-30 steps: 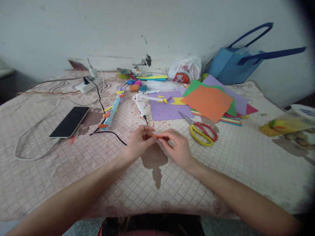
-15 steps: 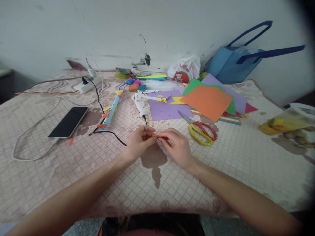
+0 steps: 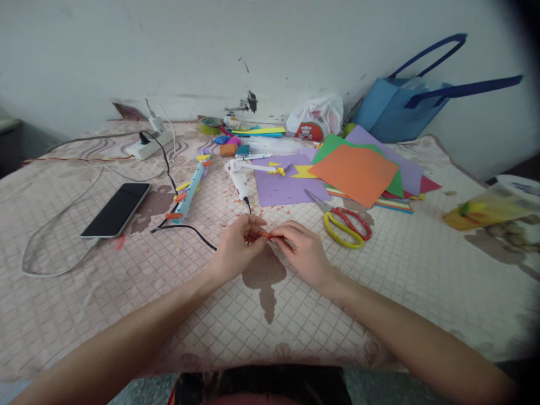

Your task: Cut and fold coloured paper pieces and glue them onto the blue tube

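Orange paper bit (image 3: 269, 235): right at your fingertips
Left hand (image 3: 238, 245): you're pinching it
Right hand (image 3: 304, 251): yep, pinching it too
Scissors (image 3: 329, 209): near your right hand

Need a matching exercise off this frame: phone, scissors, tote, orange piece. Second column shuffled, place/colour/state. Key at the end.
Column 1
1. Phone
2. Scissors
3. Tote
4. Orange piece

Column 2
A. Blue, at the upper right of the view
B. Pinched between the fingertips of the left hand and right hand
C. Screen up and dark, left of both hands
D. Part red, part yellow, lying just to the right of the hands

Pairs: 1-C, 2-D, 3-A, 4-B
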Demonstrator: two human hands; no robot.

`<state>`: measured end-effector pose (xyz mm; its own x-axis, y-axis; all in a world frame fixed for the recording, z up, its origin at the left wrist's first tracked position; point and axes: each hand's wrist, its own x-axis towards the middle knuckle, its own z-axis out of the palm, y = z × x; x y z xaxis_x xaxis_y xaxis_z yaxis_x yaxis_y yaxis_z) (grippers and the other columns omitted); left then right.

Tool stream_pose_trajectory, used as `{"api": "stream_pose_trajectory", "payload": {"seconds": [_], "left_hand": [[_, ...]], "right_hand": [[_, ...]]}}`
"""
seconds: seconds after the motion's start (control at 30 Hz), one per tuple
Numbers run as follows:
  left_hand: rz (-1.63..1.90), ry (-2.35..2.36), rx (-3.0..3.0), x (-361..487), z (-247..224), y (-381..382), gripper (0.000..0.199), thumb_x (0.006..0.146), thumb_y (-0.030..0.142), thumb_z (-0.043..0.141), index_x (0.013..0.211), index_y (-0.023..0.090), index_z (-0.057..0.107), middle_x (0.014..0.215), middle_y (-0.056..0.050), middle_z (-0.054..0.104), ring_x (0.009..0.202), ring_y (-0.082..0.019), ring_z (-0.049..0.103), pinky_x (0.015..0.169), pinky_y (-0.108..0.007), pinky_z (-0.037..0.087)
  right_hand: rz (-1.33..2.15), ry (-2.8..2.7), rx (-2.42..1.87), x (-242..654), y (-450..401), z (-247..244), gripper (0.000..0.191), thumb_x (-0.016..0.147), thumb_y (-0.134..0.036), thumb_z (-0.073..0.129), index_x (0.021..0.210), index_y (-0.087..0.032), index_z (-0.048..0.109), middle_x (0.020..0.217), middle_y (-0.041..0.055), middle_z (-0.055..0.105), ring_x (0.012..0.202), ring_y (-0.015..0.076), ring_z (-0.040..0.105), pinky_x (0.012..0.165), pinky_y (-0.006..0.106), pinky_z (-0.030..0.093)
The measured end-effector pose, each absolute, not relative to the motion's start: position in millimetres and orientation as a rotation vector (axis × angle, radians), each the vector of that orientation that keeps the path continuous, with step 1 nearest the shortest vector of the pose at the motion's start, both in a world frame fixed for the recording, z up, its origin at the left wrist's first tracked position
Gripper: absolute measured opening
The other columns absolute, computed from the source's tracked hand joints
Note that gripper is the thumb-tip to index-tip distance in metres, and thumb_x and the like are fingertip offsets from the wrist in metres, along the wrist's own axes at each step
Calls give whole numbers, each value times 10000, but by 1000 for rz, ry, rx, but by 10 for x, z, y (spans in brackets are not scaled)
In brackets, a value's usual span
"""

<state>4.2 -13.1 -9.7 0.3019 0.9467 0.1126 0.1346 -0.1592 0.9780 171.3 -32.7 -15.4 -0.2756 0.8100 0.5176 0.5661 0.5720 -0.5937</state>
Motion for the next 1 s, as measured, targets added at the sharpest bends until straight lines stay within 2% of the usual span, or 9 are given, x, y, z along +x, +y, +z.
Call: {"api": "stream_pose_trajectory", "payload": {"seconds": [0.27,0.57,0.77,1.0], "left_hand": [[928,1030,1704,27,-59,-158,266,760,145,574,1025,145,546,811,-45,675,760,-148,647,714,-295,508],[948,1023,1604,36,-60,-149,247,753,180,602,993,144,561,801,-45,688,765,-158,660,728,-309,512],[934,1035,1594,39,-50,-154,246,751,180,608,990,144,567,806,-55,704,767,-167,668,728,-310,512],[909,1031,1621,21,-43,-146,263,758,193,615,1013,160,558,815,-52,720,761,-171,676,717,-309,514]], "right_hand": [[384,-2018,-1153,1753,-311,-158,106,858,-121,554,797,-195,599,807,22,627,761,149,589,695,277,465],[365,-2026,-1157,1763,-310,-187,104,882,-170,531,824,-199,612,831,32,633,776,155,593,709,288,470],[355,-2066,-1205,1756,-316,-159,105,870,-148,541,797,-195,600,808,28,631,763,158,587,706,292,463],[211,-2236,-1235,1769,-343,-104,164,891,-113,462,806,-173,589,809,56,620,772,177,549,707,310,430]]}}
